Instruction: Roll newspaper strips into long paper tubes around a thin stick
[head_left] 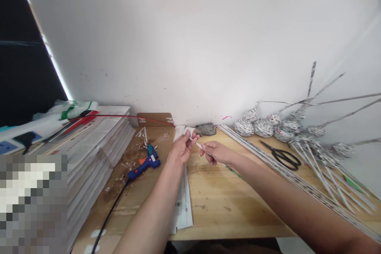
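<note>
Just below the middle of the frame, a thin paper stick [200, 146] is slanting between the left hand [181, 147] and the right hand [216, 152], both pinching it with fingertips, though whether it is rolled or folded is too small to tell. It is probably feeling light, fairly stiff yet easily creased, so suiting a gentle grip near each end; flat paper strips [185, 206] are lying lower down, and a blue glue gun [152, 159] is resting left of centre.

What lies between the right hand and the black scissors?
In the head view, a bundle of long paper rods runs between the right hand and the scissors.
</note>
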{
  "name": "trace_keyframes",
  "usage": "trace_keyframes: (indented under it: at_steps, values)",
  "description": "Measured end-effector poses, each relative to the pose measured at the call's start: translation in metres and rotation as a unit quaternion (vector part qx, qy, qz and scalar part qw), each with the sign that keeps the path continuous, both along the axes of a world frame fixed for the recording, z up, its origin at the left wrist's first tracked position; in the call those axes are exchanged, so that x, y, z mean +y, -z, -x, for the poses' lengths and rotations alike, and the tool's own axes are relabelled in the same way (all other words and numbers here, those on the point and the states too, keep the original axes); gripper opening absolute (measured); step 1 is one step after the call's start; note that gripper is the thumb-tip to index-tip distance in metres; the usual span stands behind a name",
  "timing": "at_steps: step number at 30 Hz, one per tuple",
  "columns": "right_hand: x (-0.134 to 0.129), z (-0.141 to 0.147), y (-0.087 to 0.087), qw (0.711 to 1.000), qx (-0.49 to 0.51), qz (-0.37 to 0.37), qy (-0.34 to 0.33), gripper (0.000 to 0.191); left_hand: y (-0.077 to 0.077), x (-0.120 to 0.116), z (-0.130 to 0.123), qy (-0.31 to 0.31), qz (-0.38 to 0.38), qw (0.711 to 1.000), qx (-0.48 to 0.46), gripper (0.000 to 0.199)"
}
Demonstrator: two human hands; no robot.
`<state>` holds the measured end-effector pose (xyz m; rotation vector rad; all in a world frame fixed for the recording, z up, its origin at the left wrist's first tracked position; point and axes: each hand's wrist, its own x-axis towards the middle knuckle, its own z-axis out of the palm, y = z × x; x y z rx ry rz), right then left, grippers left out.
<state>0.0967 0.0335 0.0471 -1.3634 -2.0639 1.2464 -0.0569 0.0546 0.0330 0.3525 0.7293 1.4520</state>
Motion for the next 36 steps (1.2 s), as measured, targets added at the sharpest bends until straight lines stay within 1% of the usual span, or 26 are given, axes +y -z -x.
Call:
trace_keyframes:
  at_steps: [1, 3, 4, 5, 6, 7, 9, 11, 12, 13, 16, 17, 18, 20, 21, 22, 23, 25, 27, 28, 29, 30, 32, 34, 35, 36]
  values:
    - [-0.001, -0.001, 0.000, 0.997, -0.043, -0.071, 0.006, 0.040, 0.000, 0.000, 0.000, -0.005, 0.001, 1.000, 0.001, 0.009]
    - [-0.004, -0.002, -0.001, 0.964, -0.139, -0.224, 0.018, 0.036, 0.000, 0.000, 0.000, -0.015, 0.000, 1.000, 0.000, 0.009]
    - [-0.006, -0.001, -0.001, 0.945, -0.174, -0.275, 0.021, 0.033, 0.000, 0.000, 0.000, -0.015, 0.000, 1.000, -0.001, 0.009]
    - [-0.006, -0.001, 0.000, 0.935, -0.192, -0.297, 0.019, 0.031, 0.000, 0.000, 0.000, -0.014, 0.000, 1.000, -0.001, 0.009]
    - [-0.006, -0.001, 0.000, 0.939, -0.189, -0.288, 0.017, 0.030, 0.000, 0.000, 0.001, -0.012, 0.001, 1.000, 0.000, 0.009]
    - [-0.005, -0.001, 0.001, 0.953, -0.166, -0.253, 0.013, 0.032, 0.000, 0.000, 0.001, -0.009, 0.002, 1.000, 0.002, 0.009]
    - [-0.001, -0.003, 0.002, 0.988, -0.079, -0.129, -0.005, 0.039, 0.000, 0.000, 0.001, -0.003, 0.004, 1.000, 0.005, 0.009]
    - [0.001, -0.005, 0.002, 1.000, -0.011, -0.013, -0.026, 0.043, 0.001, -0.001, 0.000, -0.001, 0.003, 1.000, 0.005, 0.010]
    - [0.002, -0.006, 0.002, 1.000, -0.002, -0.001, -0.027, 0.042, 0.001, -0.001, -0.001, -0.001, 0.002, 1.000, 0.004, 0.010]
    - [0.002, -0.007, 0.002, 0.999, -0.008, -0.030, -0.021, 0.038, 0.002, -0.001, -0.001, -0.003, 0.001, 1.000, 0.003, 0.011]
    - [0.000, -0.005, 0.002, 0.980, -0.052, -0.191, 0.022, 0.028, 0.001, 0.000, -0.001, -0.006, 0.002, 1.000, 0.002, 0.010]
    - [0.000, -0.004, 0.002, 0.978, -0.050, -0.200, 0.027, 0.029, 0.001, 0.000, -0.001, -0.005, 0.002, 1.000, 0.002, 0.010]
    - [0.001, -0.004, 0.002, 0.985, -0.036, -0.169, 0.020, 0.031, 0.000, -0.001, 0.000, -0.004, 0.002, 1.000, 0.001, 0.010]
    - [0.004, -0.004, 0.002, 0.999, 0.015, -0.037, -0.016, 0.038, -0.001, -0.001, 0.000, 0.002, 0.000, 1.000, -0.002, 0.011]
    - [0.005, -0.005, 0.002, 0.999, 0.033, 0.020, -0.034, 0.041, -0.001, -0.001, 0.000, 0.006, -0.002, 1.000, -0.003, 0.012]
    - [0.006, -0.006, 0.001, 0.997, 0.036, 0.045, -0.043, 0.043, -0.001, -0.001, -0.001, 0.006, -0.002, 1.000, -0.004, 0.012]
    - [0.006, -0.007, 0.001, 0.998, 0.024, 0.028, -0.042, 0.042, -0.001, -0.001, -0.001, 0.006, -0.001, 1.000, -0.003, 0.012]
    - [0.004, -0.006, 0.001, 0.994, -0.035, -0.101, -0.017, 0.038, 0.001, 0.000, -0.001, -0.002, 0.003, 1.000, -0.004, 0.011]
    - [0.001, -0.004, 0.002, 0.966, -0.085, -0.243, 0.016, 0.034, 0.002, 0.001, -0.001, -0.012, 0.006, 1.000, -0.007, 0.011]
    - [0.000, -0.002, 0.002, 0.957, -0.090, -0.276, 0.027, 0.032, 0.003, 0.002, -0.001, -0.013, 0.006, 1.000, -0.009, 0.010]
    - [0.000, -0.001, 0.003, 0.958, -0.082, -0.272, 0.032, 0.032, 0.003, 0.002, 0.000, -0.012, 0.005, 1.000, -0.011, 0.010]
    - [0.000, 0.000, 0.003, 0.970, -0.062, -0.231, 0.036, 0.034, 0.003, 0.003, 0.000, -0.010, 0.005, 1.000, -0.011, 0.010]
    - [0.003, 0.001, 0.003, 0.997, 0.011, -0.072, 0.026, 0.039, 0.003, 0.003, 0.001, -0.004, 0.009, 1.000, -0.010, 0.009]
    - [0.006, -0.001, 0.003, 0.992, 0.089, 0.088, 0.011, 0.043, 0.003, 0.003, 0.001, -0.003, 0.015, 1.000, -0.009, 0.008]
    - [0.007, -0.001, 0.003, 0.985, 0.115, 0.131, 0.012, 0.043, 0.003, 0.003, 0.000, -0.002, 0.017, 1.000, -0.009, 0.008]
    - [0.007, -0.002, 0.004, 0.981, 0.130, 0.142, 0.020, 0.041, 0.004, 0.003, 0.000, -0.003, 0.017, 1.000, -0.010, 0.008]
